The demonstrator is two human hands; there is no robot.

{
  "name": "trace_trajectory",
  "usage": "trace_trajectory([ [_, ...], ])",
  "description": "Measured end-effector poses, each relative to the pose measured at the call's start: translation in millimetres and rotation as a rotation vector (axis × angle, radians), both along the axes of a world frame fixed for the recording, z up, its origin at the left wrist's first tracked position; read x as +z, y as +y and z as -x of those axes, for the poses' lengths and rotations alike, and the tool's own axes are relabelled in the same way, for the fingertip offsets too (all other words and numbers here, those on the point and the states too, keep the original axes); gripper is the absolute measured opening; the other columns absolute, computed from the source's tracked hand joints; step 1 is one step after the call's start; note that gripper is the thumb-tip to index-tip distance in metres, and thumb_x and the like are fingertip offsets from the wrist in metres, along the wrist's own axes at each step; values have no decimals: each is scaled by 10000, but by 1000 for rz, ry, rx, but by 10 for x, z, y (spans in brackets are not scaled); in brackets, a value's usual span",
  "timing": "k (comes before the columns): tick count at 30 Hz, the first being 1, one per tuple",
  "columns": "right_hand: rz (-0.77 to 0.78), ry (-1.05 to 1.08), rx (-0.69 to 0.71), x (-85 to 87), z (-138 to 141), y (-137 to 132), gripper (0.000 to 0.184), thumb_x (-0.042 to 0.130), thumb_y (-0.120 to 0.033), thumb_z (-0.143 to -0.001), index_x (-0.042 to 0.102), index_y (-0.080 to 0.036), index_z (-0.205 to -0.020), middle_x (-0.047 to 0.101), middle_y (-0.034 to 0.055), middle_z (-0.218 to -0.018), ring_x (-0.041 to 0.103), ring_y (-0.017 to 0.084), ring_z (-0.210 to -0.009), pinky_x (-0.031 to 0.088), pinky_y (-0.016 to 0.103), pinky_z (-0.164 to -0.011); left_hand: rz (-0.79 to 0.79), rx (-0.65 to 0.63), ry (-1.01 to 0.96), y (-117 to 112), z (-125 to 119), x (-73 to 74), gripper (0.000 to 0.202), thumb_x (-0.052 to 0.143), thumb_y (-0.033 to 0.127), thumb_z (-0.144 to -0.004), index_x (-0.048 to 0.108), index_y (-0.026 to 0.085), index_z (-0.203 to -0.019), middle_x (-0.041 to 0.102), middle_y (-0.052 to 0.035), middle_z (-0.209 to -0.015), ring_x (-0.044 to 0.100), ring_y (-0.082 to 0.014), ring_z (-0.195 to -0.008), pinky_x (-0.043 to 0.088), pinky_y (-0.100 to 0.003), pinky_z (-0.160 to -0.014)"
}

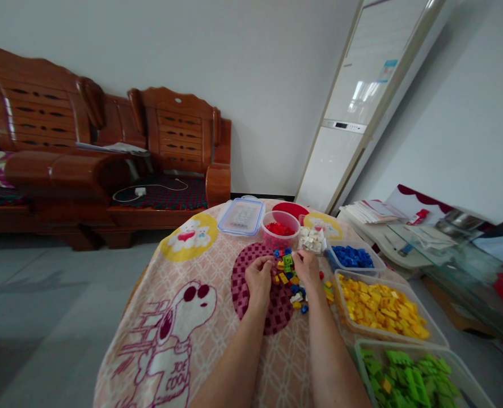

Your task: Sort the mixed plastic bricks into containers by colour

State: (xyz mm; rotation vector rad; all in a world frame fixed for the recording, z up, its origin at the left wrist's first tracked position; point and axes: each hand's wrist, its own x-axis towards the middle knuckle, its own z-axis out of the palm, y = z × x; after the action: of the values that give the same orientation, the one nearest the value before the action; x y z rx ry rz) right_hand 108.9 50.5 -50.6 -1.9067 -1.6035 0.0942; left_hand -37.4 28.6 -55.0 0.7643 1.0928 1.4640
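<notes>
Both my hands are over a loose pile of mixed toy building bricks [294,279] in yellow, blue, green, white and red. My left hand [260,279] is at the pile's left edge, with thumb and fingertips pinched together. Anything between them is too small to make out. On the other side, my right hand [308,268] has its fingers closed beside a green brick [287,262]; what they hold is hidden. Just beyond my hands stand a round tub [280,242] of red bricks and a heap of white bricks [312,240].
Along the right edge are clear containers of blue bricks [352,256], yellow bricks [383,309] and green bricks [413,379]. A clear lid [241,216] with a blue rim lies at the back of the cloth-covered table [217,323]. Wooden chairs [178,136] stand behind.
</notes>
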Motion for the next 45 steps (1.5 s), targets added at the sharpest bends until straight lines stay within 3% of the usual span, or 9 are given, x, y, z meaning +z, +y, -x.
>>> trace_trajectory([
  [7, -38, 39, 146, 34, 113, -1, 308, 507, -278, -867, 724, -144, -1040, 717, 130, -1118, 635, 208, -1031, 432, 303, -949, -10, 20, 22, -13, -5, -6, 218, 597, 259, -744, 726, 133, -866, 606, 15, -565, 522, -90, -447, 432, -191, -429],
  [11, -31, 119, 282, 115, 178, -80, 298, 474, -295, -896, 743, -177, -946, 747, 84, -979, 659, 190, -929, 465, 281, -885, 12, -3, 3, -1, -6, -11, 239, 611, 274, -732, 722, 126, -884, 609, 16, -579, 518, -89, -444, 440, -198, -425],
  [16, -156, 51, 3, 113, -6, -298, 336, 438, -253, -887, 722, -150, -1034, 730, 124, -1059, 644, 225, -1006, 445, 325, -946, 10, 15, -16, 9, -5, -3, 269, 636, 270, -694, 718, 110, -893, 616, 10, -584, 514, -83, -427, 409, -183, -407],
  [20, -98, -100, -210, -41, -154, -526, 387, 403, -239, -897, 685, -73, -1105, 689, 211, -1096, 615, 277, -1052, 433, 386, -963, -10, 25, -14, 24, -9, -15, 274, 633, 292, -677, 716, 114, -869, 620, 7, -598, 517, -86, -444, 400, -184, -417],
  [24, -36, -109, -145, -126, -112, -683, 413, 385, -268, -916, 669, -69, -1140, 681, 209, -1100, 611, 276, -1071, 433, 389, -978, -27, 29, 5, 34, -7, -46, 256, 620, 316, -675, 708, 127, -823, 660, -17, -688, 532, -85, -488, 410, -189, -449],
  [28, -199, 5, -2, -100, -39, -773, 418, 352, -286, -928, 658, -137, -1172, 680, 152, -1178, 602, 234, -1110, 441, 376, -1000, -29, 21, 2, 29, -5, -46, 271, 614, 325, -676, 709, 132, -841, 661, -18, -695, 533, -88, -498, 410, -191, -459],
  [37, -111, -16, -135, -200, -60, -913, 450, 342, -267, -918, 665, -72, -1162, 674, 209, -1148, 602, 270, -1115, 422, 406, -1024, -22, 46, -2, 41, -1, -26, 235, 604, 298, -688, 709, 141, -828, 640, -8, -633, 529, -100, -490, 393, -200, -464],
  [41, -206, 113, -22, -172, -23, -935, 463, 344, -312, -933, 644, -128, -1233, 655, 154, -1260, 587, 226, -1177, 424, 379, -1044, -35, 49, 13, 57, -4, -70, 244, 611, 299, -695, 721, 140, -843, 650, -12, -644, 540, -103, -494, 400, -202, -463],
  [45, -264, 108, -164, -250, -75, -970, 481, 317, -309, -921, 661, -111, -1193, 670, 184, -1213, 592, 250, -1156, 422, 416, -1036, -23, 43, -20, 45, 5, -50, 271, 612, 295, -704, 731, 134, -887, 647, -10, -630, 548, -110, -487, 411, -205, -447],
])
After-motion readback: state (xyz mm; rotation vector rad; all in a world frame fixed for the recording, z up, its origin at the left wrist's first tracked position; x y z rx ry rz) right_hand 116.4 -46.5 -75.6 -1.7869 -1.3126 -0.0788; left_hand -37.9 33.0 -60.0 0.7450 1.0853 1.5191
